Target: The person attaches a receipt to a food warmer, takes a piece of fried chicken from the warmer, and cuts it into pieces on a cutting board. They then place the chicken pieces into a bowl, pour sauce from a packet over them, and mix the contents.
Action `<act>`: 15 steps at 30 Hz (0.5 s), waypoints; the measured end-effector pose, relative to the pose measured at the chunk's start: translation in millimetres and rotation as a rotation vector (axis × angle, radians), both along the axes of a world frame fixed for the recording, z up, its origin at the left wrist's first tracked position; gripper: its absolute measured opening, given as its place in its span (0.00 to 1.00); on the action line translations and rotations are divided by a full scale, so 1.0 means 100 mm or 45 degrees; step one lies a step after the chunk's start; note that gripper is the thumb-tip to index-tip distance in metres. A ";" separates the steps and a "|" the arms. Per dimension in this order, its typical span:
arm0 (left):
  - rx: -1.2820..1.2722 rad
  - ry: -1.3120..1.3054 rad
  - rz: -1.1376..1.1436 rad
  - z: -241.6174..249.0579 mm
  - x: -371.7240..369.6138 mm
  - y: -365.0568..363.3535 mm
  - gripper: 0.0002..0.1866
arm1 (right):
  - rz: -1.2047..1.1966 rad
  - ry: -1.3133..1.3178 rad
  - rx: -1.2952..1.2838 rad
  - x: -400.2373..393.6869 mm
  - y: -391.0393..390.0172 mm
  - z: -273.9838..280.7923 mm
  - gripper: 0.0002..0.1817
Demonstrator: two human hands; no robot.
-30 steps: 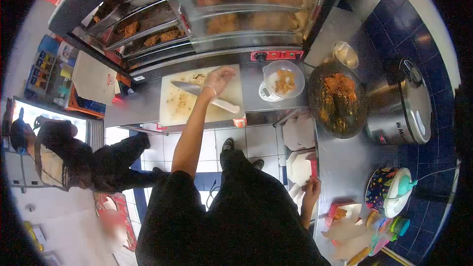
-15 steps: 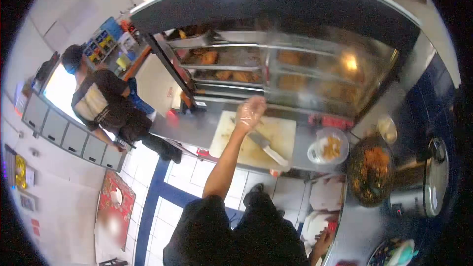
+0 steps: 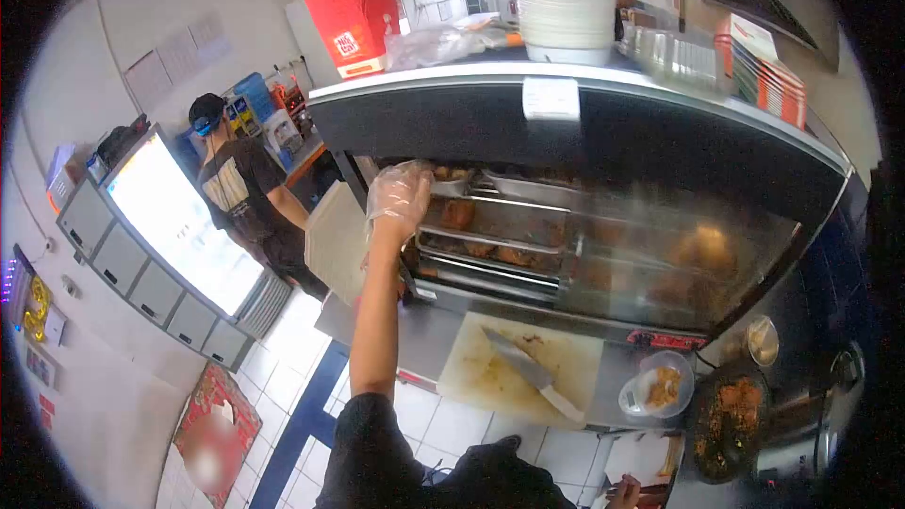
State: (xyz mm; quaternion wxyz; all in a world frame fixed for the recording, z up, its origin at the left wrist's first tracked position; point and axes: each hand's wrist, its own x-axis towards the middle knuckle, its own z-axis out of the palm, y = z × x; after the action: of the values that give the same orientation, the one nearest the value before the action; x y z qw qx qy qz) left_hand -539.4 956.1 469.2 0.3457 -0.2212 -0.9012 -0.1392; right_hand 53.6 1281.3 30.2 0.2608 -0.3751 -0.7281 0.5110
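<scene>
My left hand (image 3: 400, 200), in a clear plastic glove, is raised at the left side of the heated display cabinet (image 3: 452, 123), close to the top tray (image 3: 452, 186) of browned food. The back of the hand faces me and its fingers are largely hidden. Below lies a cutting board (image 3: 462, 365) with stains and crumbs, and on it a kitchen knife (image 3: 534, 373) with a white handle. At the bottom edge, my right hand (image 3: 624, 492) hangs low beside the counter, partly cut off, its fingers loosely bent and apart with nothing visible in them.
A clear tub (image 3: 671, 396) with food pieces and a dark pan (image 3: 721, 448) of food stand at the right. White bowls (image 3: 567, 24) and a red bag (image 3: 344, 5) sit on the cabinet. A person (image 3: 247, 193) stands at the left, near a pale open panel (image 3: 337, 238).
My left hand has gone from above the cutting board up and left to the cabinet's trays. My view has tilted up. The knife stays on the board.
</scene>
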 end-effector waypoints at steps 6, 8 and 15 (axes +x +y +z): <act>-0.099 -0.171 0.112 -0.01 -0.67 -0.37 0.18 | -0.062 0.078 -0.404 -0.50 -0.24 -0.09 0.12; 0.092 -0.253 0.137 -0.02 -0.80 -0.43 0.19 | -0.031 0.137 -0.371 -0.60 -0.27 -0.27 0.13; -0.458 -0.506 0.140 -0.18 -1.60 -0.72 0.24 | 0.020 -0.004 -0.097 -0.90 -0.58 0.04 0.13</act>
State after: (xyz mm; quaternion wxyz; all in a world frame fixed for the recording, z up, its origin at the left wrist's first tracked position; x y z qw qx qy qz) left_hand -699.4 884.3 451.6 0.1245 -0.1980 -0.9723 0.0014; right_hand -36.5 1223.2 34.6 0.2413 -0.3796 -0.7115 0.5398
